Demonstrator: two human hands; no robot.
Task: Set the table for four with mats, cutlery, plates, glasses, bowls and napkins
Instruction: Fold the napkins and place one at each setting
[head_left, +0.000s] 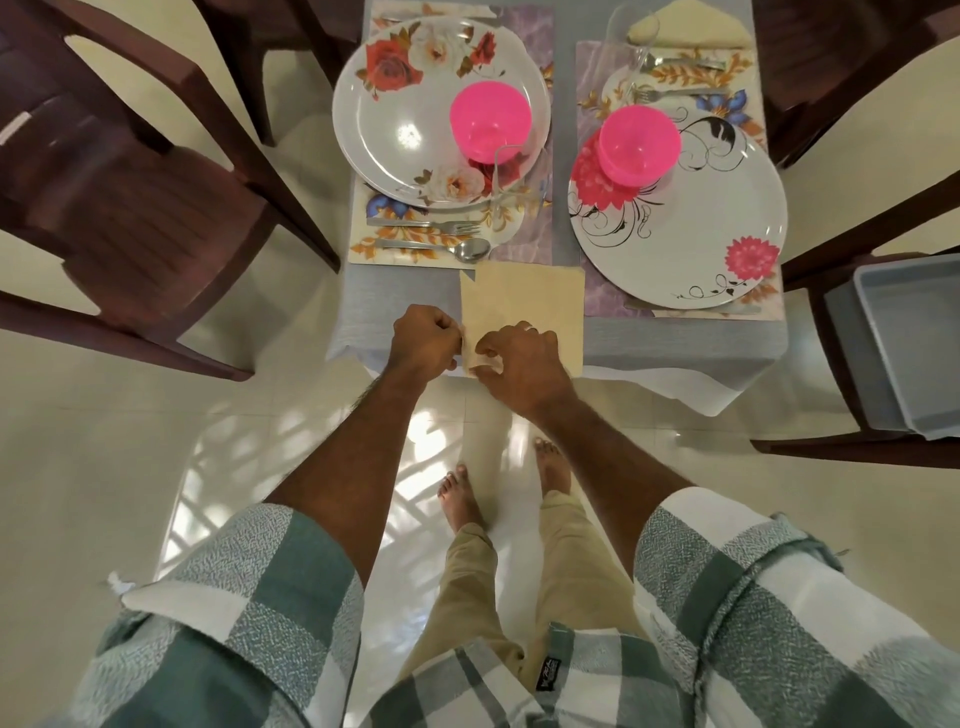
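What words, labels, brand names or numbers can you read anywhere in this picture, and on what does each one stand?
Small dark tag on the hem of the checked cloth: pale script, too small and blurred to read.
No other writing is visible on the plates, mats, bowls or napkin.

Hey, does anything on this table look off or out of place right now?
Mostly tidy. The pink bowls sit off-centre, toward the edges of their plates. The beige napkin lies unfolded at the table's near edge, overhanging it, where the left hand and right hand pinch it.
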